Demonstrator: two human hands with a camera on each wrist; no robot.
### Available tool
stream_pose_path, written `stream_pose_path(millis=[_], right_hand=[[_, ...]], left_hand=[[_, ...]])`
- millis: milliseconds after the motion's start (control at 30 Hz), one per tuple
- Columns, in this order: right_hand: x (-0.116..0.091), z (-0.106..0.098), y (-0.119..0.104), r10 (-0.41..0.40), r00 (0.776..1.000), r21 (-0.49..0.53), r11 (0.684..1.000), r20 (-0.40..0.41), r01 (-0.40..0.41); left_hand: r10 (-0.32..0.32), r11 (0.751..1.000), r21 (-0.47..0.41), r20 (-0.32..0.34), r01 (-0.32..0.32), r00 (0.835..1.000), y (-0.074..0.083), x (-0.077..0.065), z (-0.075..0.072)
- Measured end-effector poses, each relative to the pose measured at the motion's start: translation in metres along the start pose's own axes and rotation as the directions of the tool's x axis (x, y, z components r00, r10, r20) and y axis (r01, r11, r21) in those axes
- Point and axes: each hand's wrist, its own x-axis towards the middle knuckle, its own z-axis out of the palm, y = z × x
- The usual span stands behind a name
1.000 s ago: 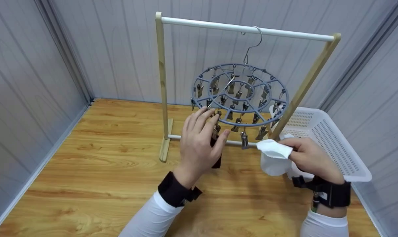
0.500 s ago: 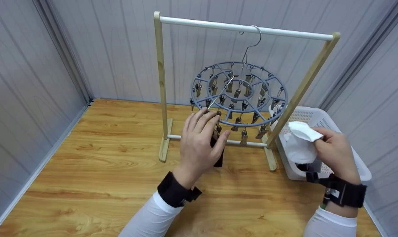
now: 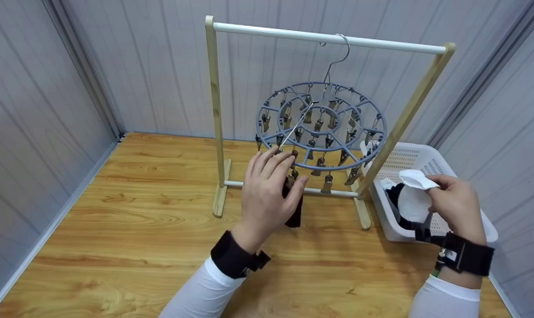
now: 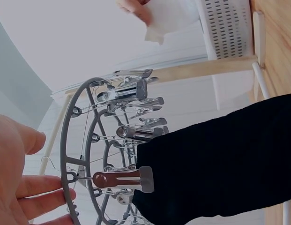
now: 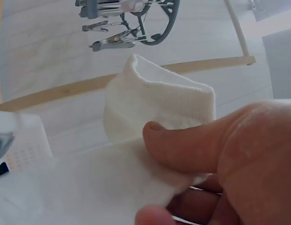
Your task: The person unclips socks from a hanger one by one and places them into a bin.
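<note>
My right hand (image 3: 457,203) pinches a white sock (image 3: 413,201) near its cuff, over the near left part of the white basket (image 3: 483,229). In the right wrist view the thumb lies on the sock's fabric, with the cuff (image 5: 178,93) standing up beyond it. My left hand (image 3: 269,190) is at the front left rim of the round grey clip hanger (image 3: 320,168), its extended fingers touching the ring. Just beside that hand hangs a black sock (image 4: 220,164), its edge held in a metal clip (image 4: 119,179) of the hanger.
The hanger's hook (image 3: 349,48) hangs from the white bar (image 3: 271,32) of a wooden stand (image 3: 216,110). Dark and white cloth lies in the basket behind the stand's right leg (image 3: 406,119). Several clips dangle under the ring.
My right hand has moved right with the white sock, from beside the hanger to over the basket. My left hand has stayed at the rim.
</note>
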Motion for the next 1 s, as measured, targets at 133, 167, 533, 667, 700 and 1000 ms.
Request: stream_pose_path(millis=[133,167,533,667,700,1000], right_hand=[[0.001,0.0,0.002,0.008,0.998,0.009,1.0,0.056,-0.009],[0.001,0.0,0.003,0.011,0.997,0.014,1.0,0.073,-0.012],[0.01,0.006,0.013,0.081,0.98,0.045,0.995,0.183,-0.091],[0.016,0.012,0.021,0.091,0.98,0.007,0.996,0.176,-0.094],[0.017,0.013,0.024,0.091,0.981,-0.011,0.996,0.172,-0.09],[0.024,0.011,0.031,0.175,0.972,-0.119,0.981,0.159,-0.157]], left_hand=[[0.003,1.0,-0.001,0.0,-0.003,1.0,0.0,0.0,0.0],[0.003,1.0,0.0,0.001,-0.003,1.0,0.0,0.0,-0.001],[0.004,1.0,0.003,0.01,-0.004,1.0,0.0,0.0,-0.001],[0.006,1.0,0.004,0.013,-0.006,1.0,0.0,-0.001,-0.001],[0.006,1.0,0.005,0.013,-0.006,1.0,0.0,-0.001,-0.001],[0.003,1.0,-0.007,0.013,-0.003,1.0,0.0,0.0,-0.002]])
